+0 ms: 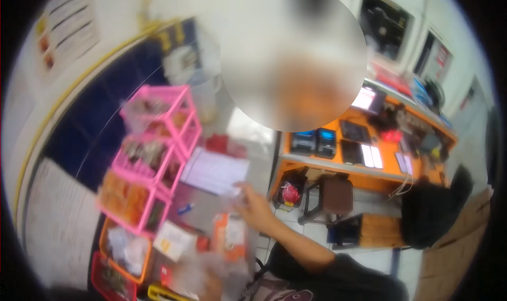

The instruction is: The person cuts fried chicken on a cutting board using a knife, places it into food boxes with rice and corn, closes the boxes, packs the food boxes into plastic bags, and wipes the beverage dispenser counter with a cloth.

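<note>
My right hand (253, 206) reaches over the counter, fingers drawn together at the lower right corner of a lined paper sheet (215, 172). Something small and whitish shows at its fingertips, too blurred to name. At the bottom of the view my left hand (212, 287) is smeared and partly covered by a clear plastic bag (193, 272), which it appears to grip. Between the hands lie an orange and white box (231, 234) and a white packet (174, 241). A blue pen or marker (185, 209) rests left of the box.
Pink stacked baskets (170, 166) filled with packets stand along the wall, with an orange basket (148, 256) and a red basket (95, 277) below. To the right are an orange desk (296, 161) with devices, a brown stool (337, 195) and cardboard boxes (454, 243).
</note>
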Demonstrator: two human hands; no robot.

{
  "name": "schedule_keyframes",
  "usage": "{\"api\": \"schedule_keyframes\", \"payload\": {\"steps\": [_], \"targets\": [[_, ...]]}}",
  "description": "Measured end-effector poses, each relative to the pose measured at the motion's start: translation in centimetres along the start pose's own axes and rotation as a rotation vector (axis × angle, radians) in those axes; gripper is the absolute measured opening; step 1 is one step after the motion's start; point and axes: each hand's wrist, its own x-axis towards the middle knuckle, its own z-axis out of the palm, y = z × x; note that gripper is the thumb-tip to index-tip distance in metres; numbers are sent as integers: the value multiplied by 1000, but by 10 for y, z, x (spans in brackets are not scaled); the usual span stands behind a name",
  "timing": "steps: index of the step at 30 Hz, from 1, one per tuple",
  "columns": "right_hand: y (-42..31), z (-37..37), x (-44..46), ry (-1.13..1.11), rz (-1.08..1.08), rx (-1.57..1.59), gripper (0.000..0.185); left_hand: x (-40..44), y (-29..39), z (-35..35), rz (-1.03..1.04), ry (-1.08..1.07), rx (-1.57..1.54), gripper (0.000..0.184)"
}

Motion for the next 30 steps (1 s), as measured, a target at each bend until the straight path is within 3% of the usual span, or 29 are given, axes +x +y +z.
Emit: {"api": "schedule_keyframes", "payload": {"steps": [2, 4, 6, 8, 9, 11, 12, 13, 14, 16, 17, 18, 20, 24, 27, 30], "targets": [[-5, -29, 11, -132, -133, 272, 60, -4, -46, 38, 324, -307, 549, 22], [-6, -50, 23, -356, -211, 88, 61, 9, -80, 88, 670, -571, 1109, 12], [15, -45, 21, -491, -326, 84, 61, 20, -107, 127, 532, -726, 1164, 12], [29, -57, 15, -356, -746, -345, 61, 21, -123, 155, 237, -735, 1085, 12], [45, -76, 22, -335, -724, -317, 61, 21, -128, 165, 163, -730, 1076, 12], [76, -141, 38, -708, -517, -4, 60, 25, -129, 185, 67, -732, 1081, 12], [114, -171, 46, -340, -528, 11, 55, 27, -130, 193, 35, -728, 1088, 12], [127, -243, 62, -224, -310, 134, 47, 29, -131, 199, 8, -722, 1096, 12], [164, -291, 93, -169, 37, -83, 33, 30, -131, 205, -19, -719, 1105, 12], [250, -387, 116, 600, 146, 164, 31, 33, -129, 215, -68, -712, 1115, 12], [267, -439, 124, 826, 267, -159, 33, 33, -130, 220, -83, -712, 1120, 12], [311, -476, 130, 992, 200, -388, 40, 33, -129, 225, -95, -711, 1126, 12], [332, -529, 132, 982, 246, -386, 55, 33, -129, 235, -103, -717, 1134, 12], [371, -598, 155, 1022, 162, -635, 58, 35, -129, 258, -113, -734, 1150, 12], [352, -625, 165, 1010, 269, -650, 60, 37, -132, 269, -137, -733, 1158, 12], [335, -634, 165, 1055, 241, -631, 61, 35, -136, 279, -158, -728, 1156, 12]]}}
